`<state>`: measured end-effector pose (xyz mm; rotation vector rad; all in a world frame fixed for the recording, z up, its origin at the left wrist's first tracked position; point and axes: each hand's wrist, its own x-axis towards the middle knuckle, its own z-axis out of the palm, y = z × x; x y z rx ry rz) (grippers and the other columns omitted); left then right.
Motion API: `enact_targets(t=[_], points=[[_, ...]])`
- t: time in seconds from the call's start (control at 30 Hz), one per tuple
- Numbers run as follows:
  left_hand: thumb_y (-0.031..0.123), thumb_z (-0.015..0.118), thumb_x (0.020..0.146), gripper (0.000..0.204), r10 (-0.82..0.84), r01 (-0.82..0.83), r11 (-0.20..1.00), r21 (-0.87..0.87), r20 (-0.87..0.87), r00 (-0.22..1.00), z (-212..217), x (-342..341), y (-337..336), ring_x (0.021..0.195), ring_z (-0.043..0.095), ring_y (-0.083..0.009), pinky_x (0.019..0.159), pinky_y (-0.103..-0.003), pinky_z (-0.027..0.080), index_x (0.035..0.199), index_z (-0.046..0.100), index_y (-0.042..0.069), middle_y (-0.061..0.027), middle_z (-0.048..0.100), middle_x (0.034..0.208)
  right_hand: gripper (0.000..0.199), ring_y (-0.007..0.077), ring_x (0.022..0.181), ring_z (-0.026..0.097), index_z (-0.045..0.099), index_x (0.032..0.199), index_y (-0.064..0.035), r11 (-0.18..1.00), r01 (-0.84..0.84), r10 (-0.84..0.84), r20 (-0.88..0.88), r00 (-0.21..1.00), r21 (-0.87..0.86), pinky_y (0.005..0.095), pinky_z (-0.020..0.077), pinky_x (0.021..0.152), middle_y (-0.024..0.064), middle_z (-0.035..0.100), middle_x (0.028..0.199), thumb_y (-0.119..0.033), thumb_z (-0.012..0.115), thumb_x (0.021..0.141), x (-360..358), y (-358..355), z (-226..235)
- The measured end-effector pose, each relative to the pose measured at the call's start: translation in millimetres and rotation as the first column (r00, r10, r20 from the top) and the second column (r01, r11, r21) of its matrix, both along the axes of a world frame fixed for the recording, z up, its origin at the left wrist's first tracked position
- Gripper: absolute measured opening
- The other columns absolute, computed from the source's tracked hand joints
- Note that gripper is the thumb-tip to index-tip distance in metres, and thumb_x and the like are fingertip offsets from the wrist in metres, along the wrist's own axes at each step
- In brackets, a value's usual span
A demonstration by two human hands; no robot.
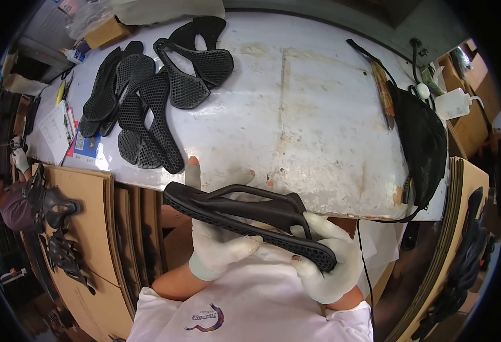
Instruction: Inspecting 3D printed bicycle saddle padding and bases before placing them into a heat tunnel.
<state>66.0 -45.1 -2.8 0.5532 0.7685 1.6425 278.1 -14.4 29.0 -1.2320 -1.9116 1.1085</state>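
Close in front of me I hold a black bicycle saddle with a honeycomb-like lattice edge and a long cut-out, lying slantwise with its left end higher. My left hand, in a pale glove with bare fingertips, supports it from behind, thumb along the near edge and fingers stretched out beyond the far side. The right end sits in the grip of my right hand, gloved likewise, with the thumb on the near side and fingers curled round it. Further away at left lie several black lattice saddle pads in a loose pile.
The pale worktable has a worn, stained top. On its right are a black cloth bag, a wooden-handled tool and a white squeeze bottle. Cardboard sheets bearing black saddle parts stand at left, near another person.
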Motion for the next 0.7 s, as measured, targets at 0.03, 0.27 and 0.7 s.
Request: enact_targets(t=[0.03, 0.27, 0.7], points=[[-0.014, 0.077, 0.074, 0.144, 0.004, -0.004, 1.000, 0.003, -0.007, 1.000, 0, 1, 0, 0.134, 0.059, -0.0434, 0.114, -0.057, 0.048, 0.164, -0.027, 0.027, -0.0230, 0.044, 0.158, 0.031, 0.0273, 0.085, 0.073, 0.080, 0.081, -0.0069, 1.000, -0.017, 0.017, 0.017, 1.000, -0.006, 0.0349, 0.0570, 0.075, 0.0119, 0.076, 0.123, -0.033, 0.093, 0.070, 1, -1, 1], [0.000, 0.082, 0.072, 0.135, 0.075, -0.083, 0.995, -0.057, -0.129, 0.989, 0, 4, 1, 0.121, 0.068, -0.0305, 0.119, -0.060, 0.044, 0.169, -0.010, 0.023, -0.0135, 0.060, 0.142, 0.033, 0.0262, 0.080, 0.071, 0.081, 0.080, -0.0087, 0.997, 0.039, -0.036, -0.043, 0.998, 0.066, 0.0348, 0.0560, 0.072, 0.0094, 0.076, 0.124, -0.038, 0.093, 0.072, -1, -5, -7], [-0.002, 0.079, 0.075, 0.137, 0.103, -0.099, 0.995, 0.026, -0.206, 0.973, -7, -1, -3, 0.125, 0.067, -0.0353, 0.114, -0.058, 0.049, 0.166, -0.022, 0.017, -0.0254, 0.056, 0.144, 0.029, 0.0246, 0.078, 0.071, 0.082, 0.082, -0.0107, 0.996, -0.085, 0.085, -0.007, 0.996, 0.022, 0.0336, 0.0555, 0.070, 0.0088, 0.073, 0.127, -0.038, 0.090, 0.077, -3, 1, 5]])
